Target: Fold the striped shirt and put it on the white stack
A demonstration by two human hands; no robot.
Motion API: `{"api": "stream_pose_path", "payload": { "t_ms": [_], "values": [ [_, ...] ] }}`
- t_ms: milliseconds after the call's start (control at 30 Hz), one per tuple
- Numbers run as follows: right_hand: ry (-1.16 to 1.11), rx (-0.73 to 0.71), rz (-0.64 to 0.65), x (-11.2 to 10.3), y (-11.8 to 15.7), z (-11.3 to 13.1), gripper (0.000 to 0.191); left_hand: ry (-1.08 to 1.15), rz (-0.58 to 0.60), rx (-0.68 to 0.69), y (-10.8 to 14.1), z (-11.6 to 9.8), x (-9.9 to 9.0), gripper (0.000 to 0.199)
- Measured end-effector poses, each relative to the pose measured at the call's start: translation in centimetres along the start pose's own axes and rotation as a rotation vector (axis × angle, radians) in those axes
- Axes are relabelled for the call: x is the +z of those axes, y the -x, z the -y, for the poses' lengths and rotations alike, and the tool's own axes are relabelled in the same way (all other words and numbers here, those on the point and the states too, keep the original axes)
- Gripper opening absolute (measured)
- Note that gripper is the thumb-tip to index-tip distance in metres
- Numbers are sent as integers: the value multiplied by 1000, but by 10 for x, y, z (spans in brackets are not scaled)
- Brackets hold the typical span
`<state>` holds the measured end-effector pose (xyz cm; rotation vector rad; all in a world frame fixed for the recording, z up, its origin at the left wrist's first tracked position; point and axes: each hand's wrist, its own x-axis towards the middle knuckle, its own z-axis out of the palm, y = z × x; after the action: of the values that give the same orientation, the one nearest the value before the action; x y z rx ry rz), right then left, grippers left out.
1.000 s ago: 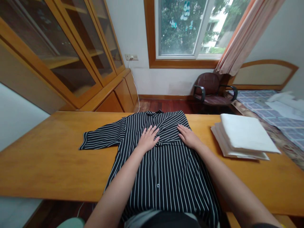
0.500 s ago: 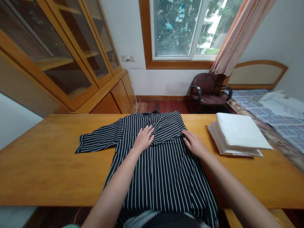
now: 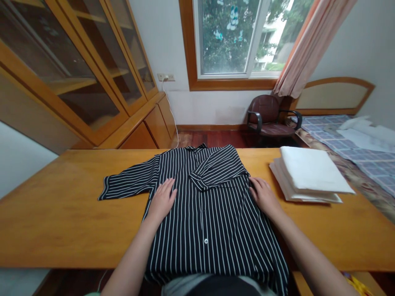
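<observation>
A black shirt with white stripes (image 3: 191, 222) lies front side up, its collar at the far edge of the table and its hem over the near edge. One sleeve (image 3: 131, 181) stretches out to the left. The other sleeve (image 3: 222, 166) is folded inward across the chest, its cuff near the button line. My left hand (image 3: 162, 200) rests flat on the left side of the shirt, fingers extended and holding nothing. At the right edge, just below the folded sleeve, my right hand (image 3: 264, 196) touches the cloth with fingers extended.
The wooden table (image 3: 70, 226) spans the view. A stack of white folded sheets (image 3: 314, 170) stands on its right. Beyond are a glass-door cabinet (image 3: 123, 94), a brown armchair (image 3: 268, 115) and a bed (image 3: 333, 131). Something yellow (image 3: 358, 285) shows at lower right.
My left hand has moved left and nearer, off the folded sleeve's cuff. My right hand has slid a little right and nearer. The shirt's right shoulder and body have shifted slightly right.
</observation>
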<state>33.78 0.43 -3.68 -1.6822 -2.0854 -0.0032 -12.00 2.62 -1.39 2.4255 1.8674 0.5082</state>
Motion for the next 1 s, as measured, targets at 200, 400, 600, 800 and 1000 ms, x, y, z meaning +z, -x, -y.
{"api": "stream_pose_path", "payload": {
  "t_ms": [200, 400, 600, 800, 1000],
  "values": [
    [9, -9, 37, -4, -6, -16, 46, -89, 113, 20, 2, 12, -2, 61],
    [46, -45, 50, -13, -8, -30, 47, -121, 147, 27, -5, 17, -5, 65],
    [55, -61, 62, -20, -7, -20, 50, -140, 172, 47, -3, 11, -7, 65],
    [-23, -118, 52, -11, -18, 35, 49, -127, 189, 45, -3, -36, -7, 67],
    [12, -174, 105, 13, -15, 83, 51, -87, 115, 12, 2, -68, 7, 64]
  ]
}}
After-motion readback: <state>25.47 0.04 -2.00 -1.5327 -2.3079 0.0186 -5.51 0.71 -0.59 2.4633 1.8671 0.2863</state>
